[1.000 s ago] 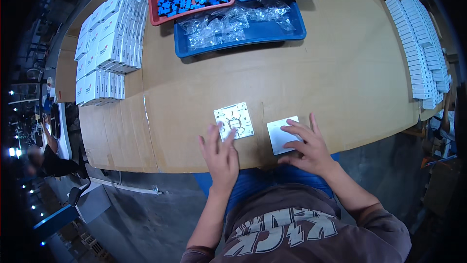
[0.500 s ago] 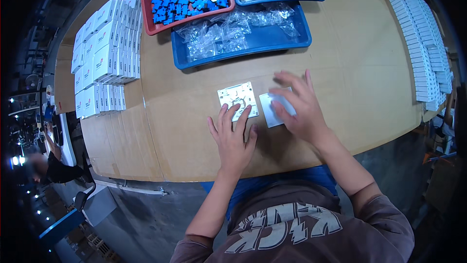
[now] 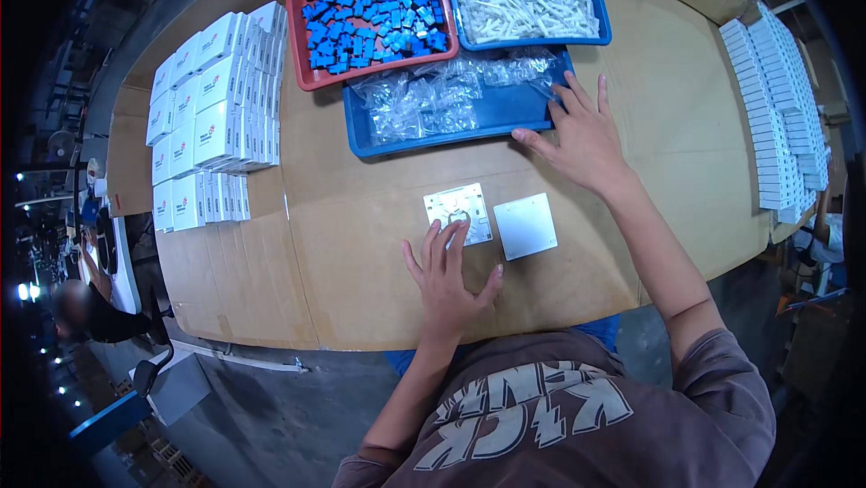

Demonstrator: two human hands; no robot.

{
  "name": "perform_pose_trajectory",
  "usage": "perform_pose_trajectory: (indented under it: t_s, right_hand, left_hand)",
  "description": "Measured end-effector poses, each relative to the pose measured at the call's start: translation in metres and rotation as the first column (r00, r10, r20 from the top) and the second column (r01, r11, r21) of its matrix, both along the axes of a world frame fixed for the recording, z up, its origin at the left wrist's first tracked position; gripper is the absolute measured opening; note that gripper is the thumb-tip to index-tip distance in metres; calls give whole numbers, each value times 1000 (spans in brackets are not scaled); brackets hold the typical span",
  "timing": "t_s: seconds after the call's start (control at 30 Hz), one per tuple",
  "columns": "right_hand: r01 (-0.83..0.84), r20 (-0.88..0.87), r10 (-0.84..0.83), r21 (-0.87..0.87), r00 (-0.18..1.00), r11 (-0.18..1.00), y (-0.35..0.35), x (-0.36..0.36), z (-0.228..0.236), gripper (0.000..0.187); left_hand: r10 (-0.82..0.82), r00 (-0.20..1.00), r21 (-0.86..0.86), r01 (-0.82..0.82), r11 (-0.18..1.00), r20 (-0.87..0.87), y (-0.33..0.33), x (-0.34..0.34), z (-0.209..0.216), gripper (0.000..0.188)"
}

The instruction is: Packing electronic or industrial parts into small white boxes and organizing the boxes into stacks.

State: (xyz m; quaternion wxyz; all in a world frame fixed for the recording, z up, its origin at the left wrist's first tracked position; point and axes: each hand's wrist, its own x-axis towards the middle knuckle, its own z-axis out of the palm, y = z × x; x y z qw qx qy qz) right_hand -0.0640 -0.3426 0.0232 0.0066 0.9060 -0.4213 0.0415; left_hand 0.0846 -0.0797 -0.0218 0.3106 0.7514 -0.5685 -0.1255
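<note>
Right hand [image 3: 582,141] | at front blue tray [image 3: 507,109] edge | cardboard [image 3: 686,145] stretches right to boxes [image 3: 769,123]

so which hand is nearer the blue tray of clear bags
Right. The right hand is at the near right corner of the bag tray; the left hand is back toward the person, partly over the molded white square plate.

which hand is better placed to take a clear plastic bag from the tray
Likely the right hand: it is at the blue tray of clear plastic bags; the left hand is at the white frame.
</note>
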Motion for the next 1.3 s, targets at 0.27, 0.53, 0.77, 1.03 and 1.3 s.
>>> perform_pose_trajectory:
  t_s: [0.27, 0.53, 0.77, 1.03, 1.3]
  right_hand:
    - [-88, 636, -174, 358, 752, 929, 7, -16, 27, 28]
    - [-509, 601, -779, 734, 178, 450, 67, -9, 29, 30]
    - [-465, 540, -781, 805, 314, 369, 104, 3, 27, 23]
    - [-389, 569, -755, 808, 325, 442, 80, 2, 20, 20]
    - [-467, 546, -749, 809, 376, 356, 82, 17, 28, 23]
  left_hand:
    - [-12, 996, -55, 7, 998, -92, 9, 5, 3, 87]
    - [-65, 829, -199, -57, 978, -555, -12, 13, 17, 49]
    - [15, 344, -54, -188, 981, -939, -61, -6, 50, 25]
    - [100, 504, -80, -323, 943, -858, -55, -15, 48, 27]
    - [104, 359, -27, -344, 939, -927, -56, -11, 56, 28]
